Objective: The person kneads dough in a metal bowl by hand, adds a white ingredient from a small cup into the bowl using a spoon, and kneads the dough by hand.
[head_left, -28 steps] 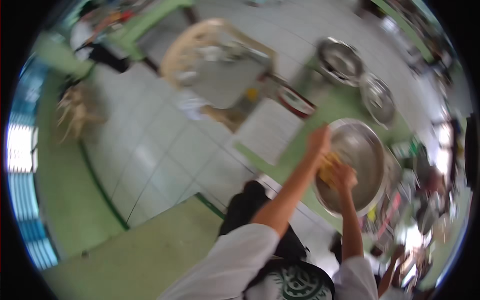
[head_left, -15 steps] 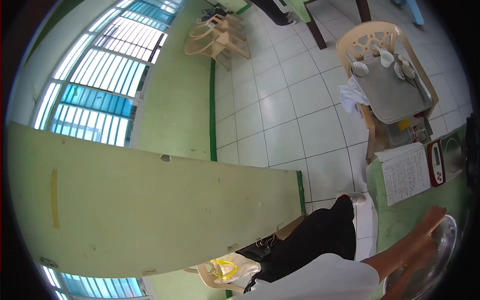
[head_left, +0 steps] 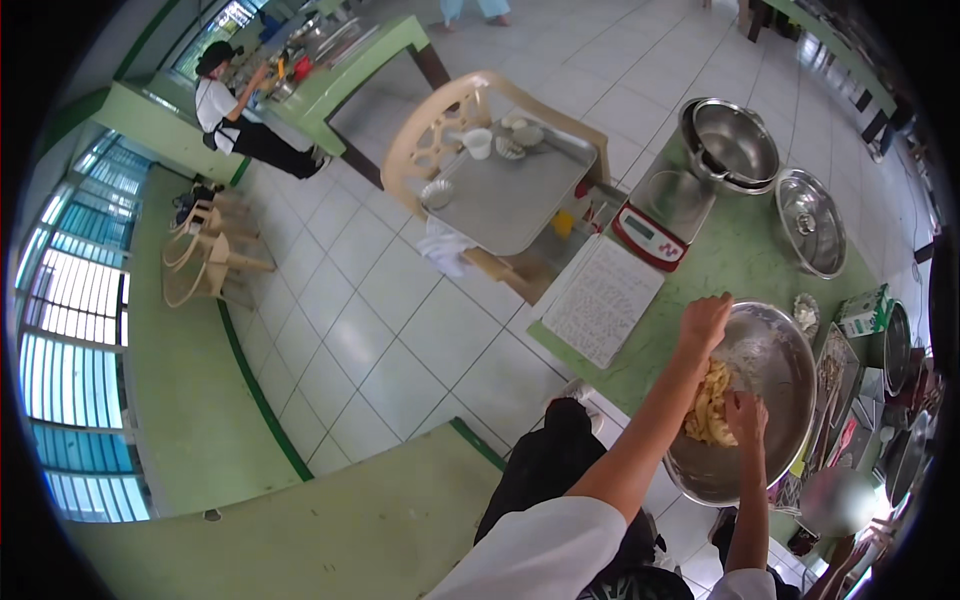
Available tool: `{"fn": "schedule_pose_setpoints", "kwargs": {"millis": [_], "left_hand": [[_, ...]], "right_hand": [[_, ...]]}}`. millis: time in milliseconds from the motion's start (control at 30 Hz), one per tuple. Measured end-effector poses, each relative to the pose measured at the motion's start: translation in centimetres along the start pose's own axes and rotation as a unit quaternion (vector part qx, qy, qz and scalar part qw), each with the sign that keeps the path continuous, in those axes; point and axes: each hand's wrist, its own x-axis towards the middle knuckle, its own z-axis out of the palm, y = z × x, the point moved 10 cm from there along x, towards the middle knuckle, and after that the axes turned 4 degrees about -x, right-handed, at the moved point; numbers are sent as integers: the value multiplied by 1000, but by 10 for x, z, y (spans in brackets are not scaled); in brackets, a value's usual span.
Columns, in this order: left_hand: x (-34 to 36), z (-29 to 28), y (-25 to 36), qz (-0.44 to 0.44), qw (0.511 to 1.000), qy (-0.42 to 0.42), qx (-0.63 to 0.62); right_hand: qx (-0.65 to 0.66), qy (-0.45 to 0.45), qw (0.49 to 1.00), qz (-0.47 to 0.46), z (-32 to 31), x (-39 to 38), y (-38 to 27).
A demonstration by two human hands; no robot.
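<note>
A wide metal mixing bowl (head_left: 788, 400) sits on the green table at the right. In it lies a lump of yellowish dough (head_left: 708, 408), with pale flour traces on the wall near it. My left hand (head_left: 706, 322) is closed on the bowl's far left rim, its forearm crossing above the near-left side. Inside, my right hand (head_left: 747, 415) presses into the right side of the dough with its fingers curled; the fingertips are partly hidden.
Beyond the bowl lie a handwritten sheet (head_left: 605, 300) and a red-and-white scale (head_left: 650, 237). Stacked metal bowls (head_left: 735, 145), another basin (head_left: 810, 222) and a green-and-white carton (head_left: 865, 312) stand around. A chair (head_left: 400, 150) holds a grey tray (head_left: 510, 190). Another person (head_left: 230, 110) stands far left.
The view has swung right, bringing the whole bowl, the dough and both my hands into sight. The left hand remains at the bowl's rim.
</note>
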Motion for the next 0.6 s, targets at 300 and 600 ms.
{"fn": "schedule_pose_setpoints", "kwargs": {"millis": [300, 600], "left_hand": [[20, -33, -5, 42, 996, -28, 67], [13, -12, 24, 76, 994, -75, 22]], "right_hand": [[168, 155, 958, 176, 46, -15, -8], [-34, 380, 906, 184, 19, 22, 25]]}}
